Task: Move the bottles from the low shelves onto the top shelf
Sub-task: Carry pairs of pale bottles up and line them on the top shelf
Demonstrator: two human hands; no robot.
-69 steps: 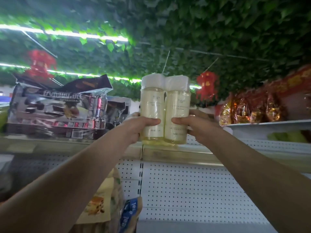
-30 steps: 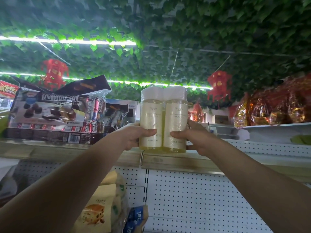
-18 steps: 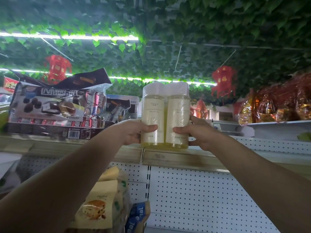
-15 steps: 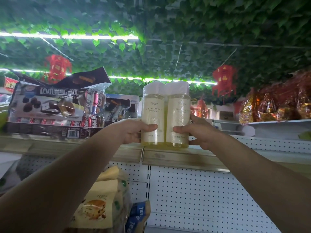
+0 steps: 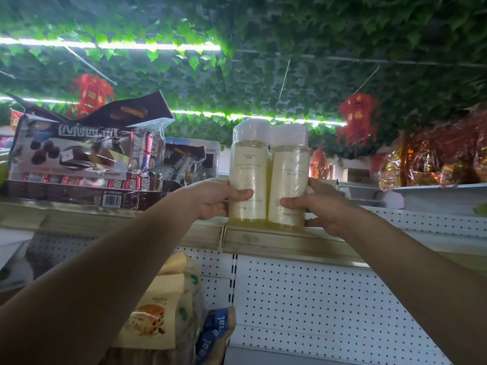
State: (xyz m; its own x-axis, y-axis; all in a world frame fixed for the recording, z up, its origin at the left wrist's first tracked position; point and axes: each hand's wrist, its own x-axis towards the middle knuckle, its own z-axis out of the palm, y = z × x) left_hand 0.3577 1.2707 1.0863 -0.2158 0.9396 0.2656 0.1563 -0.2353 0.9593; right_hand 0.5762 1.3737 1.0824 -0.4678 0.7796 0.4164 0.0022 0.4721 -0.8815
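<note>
**Twin bottles held at the top shelf edge**

At the centre of the frame, two clear plastic bottles of pale yellow liquid (image 5: 268,177), each with a white cap and cream label and wrapped together in transparent film, stand upright side by side. Their bases sit at the front lip of the wood-toned top shelf (image 5: 290,242); whether they rest fully on it or hover just above cannot be told.

The left hand (image 5: 214,198) grips the left bottle from its outer side, thumb curled across the front of the label and fingers hidden behind. The right hand (image 5: 316,206) grips the right bottle likewise, thumb on the label front, fingers wrapped round the back. Both forearms reach up from the lower corners of the frame.

In the left of the frame, on the same shelf, lies a film-wrapped dark box of chocolate cakes (image 5: 79,164), with a smaller blue-edged snack pack (image 5: 189,162) just beside the left bottle. Below the shelf is a white perforated back panel (image 5: 316,299); in front of it at lower centre stand a tan paper bread bag (image 5: 158,312) and a blue packet (image 5: 216,333). At the right edge, red and gold foil-wrapped goods (image 5: 434,159) sit on a white shelf (image 5: 434,188). Green artificial ivy (image 5: 290,35) covers the ceiling, crossed by bright strip lights (image 5: 110,44), with red paper lanterns (image 5: 357,114) hanging at upper left and right.
</note>
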